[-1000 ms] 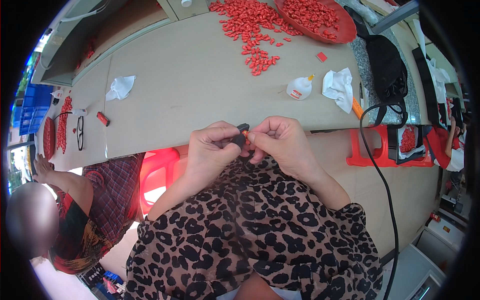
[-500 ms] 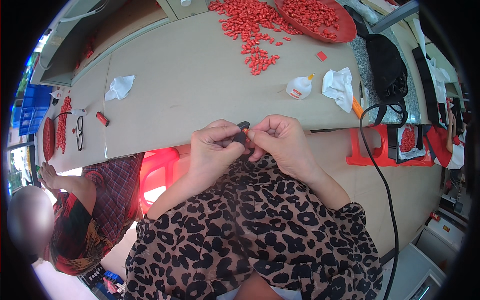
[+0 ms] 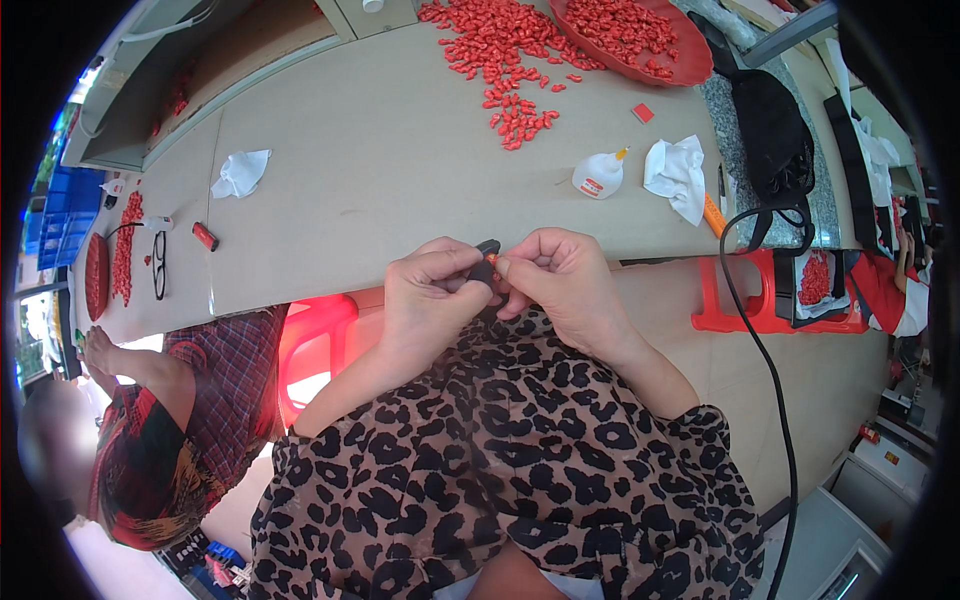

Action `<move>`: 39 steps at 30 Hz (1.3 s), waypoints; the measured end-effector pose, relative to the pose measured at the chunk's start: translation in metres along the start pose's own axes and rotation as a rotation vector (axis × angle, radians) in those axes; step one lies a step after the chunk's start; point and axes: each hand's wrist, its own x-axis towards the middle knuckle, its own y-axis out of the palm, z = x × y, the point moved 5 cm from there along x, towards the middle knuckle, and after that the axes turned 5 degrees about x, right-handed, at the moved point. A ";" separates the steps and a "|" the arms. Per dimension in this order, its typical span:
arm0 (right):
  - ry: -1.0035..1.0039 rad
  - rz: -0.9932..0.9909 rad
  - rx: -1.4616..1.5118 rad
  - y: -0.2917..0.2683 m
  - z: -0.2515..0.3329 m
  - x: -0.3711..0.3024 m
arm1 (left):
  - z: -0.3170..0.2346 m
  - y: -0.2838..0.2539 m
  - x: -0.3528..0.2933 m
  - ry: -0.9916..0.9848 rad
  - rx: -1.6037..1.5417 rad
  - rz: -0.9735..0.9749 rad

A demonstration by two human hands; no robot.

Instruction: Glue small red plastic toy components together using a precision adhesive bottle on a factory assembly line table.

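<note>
In front of my body, at the table's near edge, both hands meet around a small orange-red piece (image 3: 492, 259). My left hand (image 3: 432, 290) is closed, pinching it; dark coverings (image 3: 487, 246) show at the tips of the thumb and forefinger. My right hand (image 3: 562, 285) is closed too, with its thumb and forefinger pressed together on the same piece. Fingers hide most of it, so its exact kind cannot be made out. Farther off, many small glossy red pieces (image 3: 515, 125) lie loose on the table (image 3: 350, 190).
A red dish (image 3: 695, 55) of similar pieces stands at the back right. A white squeeze bottle (image 3: 599, 175), crumpled tissue (image 3: 676, 178) and black bag (image 3: 770, 120) are on the right. A black cable (image 3: 770, 350) hangs there. A co-worker (image 3: 190, 400) sits at left beside a red stool (image 3: 318, 345).
My hands stay almost in place, with only slight finger shifts around the small piece. The co-worker at left has moved the head and hands slightly.
</note>
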 end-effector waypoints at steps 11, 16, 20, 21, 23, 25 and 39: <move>0.011 0.011 0.067 -0.005 0.004 0.000 | 0.014 -0.001 0.006 -0.216 -0.468 0.138; 0.011 -0.003 0.091 -0.007 0.005 -0.001 | 0.016 0.000 0.007 -0.270 -0.476 0.131; 0.006 -0.018 0.095 -0.010 0.006 -0.003 | 0.013 0.004 0.007 -0.272 -0.471 0.122; 0.007 -0.020 0.101 -0.011 0.007 -0.003 | 0.013 0.004 0.007 -0.277 -0.467 0.122; 0.004 -0.017 0.101 -0.011 0.007 -0.004 | 0.012 0.005 0.008 -0.280 -0.462 0.123; 0.002 -0.015 0.102 -0.011 0.009 -0.004 | 0.012 0.006 0.008 -0.284 -0.477 0.157; -0.081 -0.034 0.021 -0.008 0.015 -0.012 | 0.010 0.011 0.006 -0.261 -0.487 0.216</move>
